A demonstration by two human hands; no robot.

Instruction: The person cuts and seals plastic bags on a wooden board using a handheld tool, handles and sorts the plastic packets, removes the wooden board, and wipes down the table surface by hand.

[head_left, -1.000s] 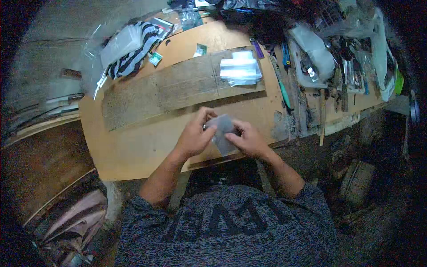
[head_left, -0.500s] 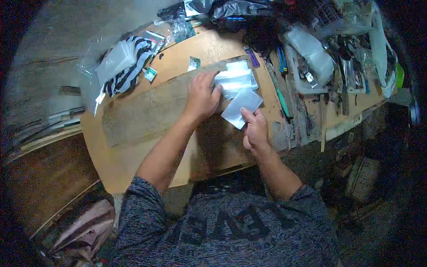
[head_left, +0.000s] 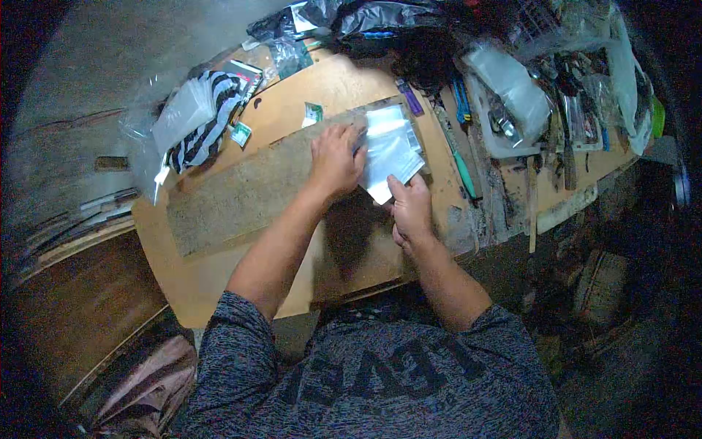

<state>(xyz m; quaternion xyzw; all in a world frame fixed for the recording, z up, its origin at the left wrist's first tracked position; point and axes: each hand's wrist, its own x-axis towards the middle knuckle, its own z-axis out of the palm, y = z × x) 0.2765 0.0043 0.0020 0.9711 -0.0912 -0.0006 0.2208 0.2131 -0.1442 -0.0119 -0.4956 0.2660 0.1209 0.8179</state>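
Pinched clear sleeves at near corner between thumb and fingers of right hand, closed. Held left hand partly open, fingers bent, at left edge of sleeve stack; could not tell any grip. Found stack on right end of worn board, held sleeves overlapping near side. Noted purple tool just beyond board's right end, green-handled tool and white tray to its right. Logged striped bag beyond its left part, on worktop.
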